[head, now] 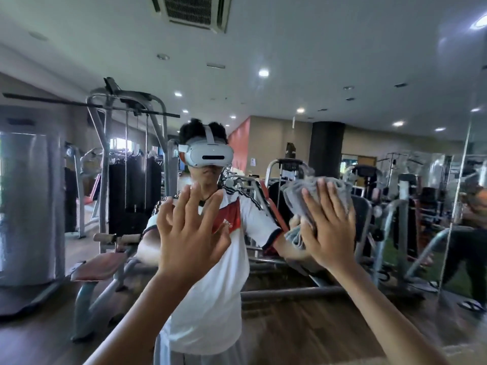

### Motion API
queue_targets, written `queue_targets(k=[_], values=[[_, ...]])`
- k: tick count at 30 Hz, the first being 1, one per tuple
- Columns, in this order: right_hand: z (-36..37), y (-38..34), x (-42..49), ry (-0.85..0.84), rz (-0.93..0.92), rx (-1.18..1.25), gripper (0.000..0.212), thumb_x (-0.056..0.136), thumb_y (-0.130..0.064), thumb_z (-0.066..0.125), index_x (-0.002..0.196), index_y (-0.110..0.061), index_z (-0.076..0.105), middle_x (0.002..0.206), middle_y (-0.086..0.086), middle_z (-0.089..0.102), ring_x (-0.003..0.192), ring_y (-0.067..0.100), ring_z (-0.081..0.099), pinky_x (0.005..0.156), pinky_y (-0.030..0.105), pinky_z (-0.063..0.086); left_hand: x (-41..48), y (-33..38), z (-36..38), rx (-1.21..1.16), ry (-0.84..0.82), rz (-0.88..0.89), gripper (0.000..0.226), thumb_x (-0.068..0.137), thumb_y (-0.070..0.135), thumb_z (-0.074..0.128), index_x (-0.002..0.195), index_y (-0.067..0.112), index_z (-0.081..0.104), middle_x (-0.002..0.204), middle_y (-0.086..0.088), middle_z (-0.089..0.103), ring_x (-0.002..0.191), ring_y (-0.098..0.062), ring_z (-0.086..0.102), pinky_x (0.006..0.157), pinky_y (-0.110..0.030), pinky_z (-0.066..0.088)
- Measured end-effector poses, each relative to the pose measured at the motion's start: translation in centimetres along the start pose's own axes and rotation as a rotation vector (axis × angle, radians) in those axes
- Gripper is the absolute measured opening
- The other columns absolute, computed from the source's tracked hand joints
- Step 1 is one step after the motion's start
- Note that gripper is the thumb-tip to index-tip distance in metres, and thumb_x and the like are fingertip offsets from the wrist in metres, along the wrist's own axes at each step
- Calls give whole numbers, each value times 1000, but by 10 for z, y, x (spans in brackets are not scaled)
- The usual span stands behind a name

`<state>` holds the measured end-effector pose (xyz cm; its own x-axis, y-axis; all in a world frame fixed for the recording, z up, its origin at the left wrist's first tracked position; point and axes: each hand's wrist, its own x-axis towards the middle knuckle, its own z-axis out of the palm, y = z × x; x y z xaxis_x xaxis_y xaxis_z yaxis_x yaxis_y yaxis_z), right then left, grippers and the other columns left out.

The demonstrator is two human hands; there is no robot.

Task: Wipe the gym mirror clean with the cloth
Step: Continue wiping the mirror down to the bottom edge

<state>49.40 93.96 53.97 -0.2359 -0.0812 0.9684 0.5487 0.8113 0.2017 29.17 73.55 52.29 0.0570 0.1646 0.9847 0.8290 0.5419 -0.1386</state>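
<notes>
The gym mirror (329, 83) fills nearly the whole view and reflects the room and a person in a white and red shirt. My right hand (328, 227) presses a crumpled grey cloth (295, 198) flat against the glass at chest height, fingers straight and spread. The cloth bulges out above and to the left of that hand. My left hand (189, 230) is raised beside it to the left, fingers spread and straight, held at the glass with nothing in it; whether it touches the glass I cannot tell.
In the reflection stand weight machines (126, 180), benches and a dark pillar (326, 148). A second mirror panel (463, 206) meets this one at a seam on the right, showing another person's legs and sandals. Wooden floor (303, 325) runs below.
</notes>
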Motion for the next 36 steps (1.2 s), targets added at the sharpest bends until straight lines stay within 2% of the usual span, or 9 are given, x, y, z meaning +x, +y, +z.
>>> queue_targets(k=[4, 6, 11, 13, 18, 25, 28, 33, 36], values=[[3, -21, 107, 170, 429, -2, 57, 103, -42, 23, 155, -18, 27, 164, 9, 20, 152, 28, 16, 123, 51, 2, 72, -9, -8, 8, 27, -32, 52, 85, 47, 56, 127, 19, 65, 134, -16, 54, 126, -33, 45, 107, -52, 24], [7, -47, 118, 189, 324, -4, 57, 105, -42, 20, 156, -17, 26, 164, 9, 19, 152, 26, 15, 123, 46, -2, 106, -14, -10, 7, 54, -13, 55, 81, 48, 64, 127, 19, 65, 132, -16, 56, 125, -32, 46, 105, -52, 25], [4, -19, 57, 2, -232, -36, 55, 105, -39, 19, 158, -26, 19, 166, 2, 17, 152, 21, 19, 120, 54, 19, 148, -43, -15, 53, 53, 105, 58, 84, 54, 59, 133, 21, 62, 134, -12, 54, 126, -30, 43, 104, -53, 25], [-1, 14, 72, 33, -158, -21, 53, 106, -39, 17, 156, -23, 22, 166, 2, 15, 153, 23, 16, 120, 56, 19, 159, -60, -21, 68, 61, 118, 60, 88, 53, 52, 137, 20, 58, 134, -13, 52, 126, -32, 43, 103, -53, 26], [-10, 11, 196, 190, 352, -13, 62, 100, -40, 21, 156, -16, 24, 163, 8, 16, 152, 23, 11, 120, 56, 18, 213, -73, -27, 78, 80, 100, 68, 88, 55, 38, 141, 14, 50, 132, -16, 48, 128, -34, 39, 101, -49, 22], [-2, -12, 167, 65, -399, -94, 55, 106, -39, 13, 156, -20, 20, 165, 6, 16, 152, 24, 18, 122, 50, 14, 220, -76, -18, 94, 56, 137, 74, 96, 58, 25, 160, 22, 22, 168, -15, 10, 155, -30, 6, 121, -46, -7], [-12, 23, 183, 70, -326, -69, 53, 105, -38, 18, 156, -21, 22, 164, 4, 18, 153, 19, 12, 123, 48, 12, 222, -74, -15, 101, 32, 127, 74, 95, 59, 24, 160, 23, 23, 168, -13, 9, 155, -30, 6, 122, -52, -2], [-12, 3, 262, 189, 160, -34, 60, 100, -41, 18, 155, -18, 20, 162, 4, 19, 152, 20, 11, 123, 50, 14, 222, -75, -14, 91, 62, 131, 72, 96, 58, 26, 158, 22, 29, 167, -14, 15, 154, -31, 12, 122, -54, 3], [-6, -24, 237, 123, -121, -99, 61, 104, -42, 15, 156, -13, 26, 163, 8, 18, 152, 27, 15, 122, 50, 14, 221, -75, -16, 63, 86, 133, 70, 96, 56, 28, 156, 20, 35, 165, -16, 22, 153, -32, 18, 121, -55, 9]])
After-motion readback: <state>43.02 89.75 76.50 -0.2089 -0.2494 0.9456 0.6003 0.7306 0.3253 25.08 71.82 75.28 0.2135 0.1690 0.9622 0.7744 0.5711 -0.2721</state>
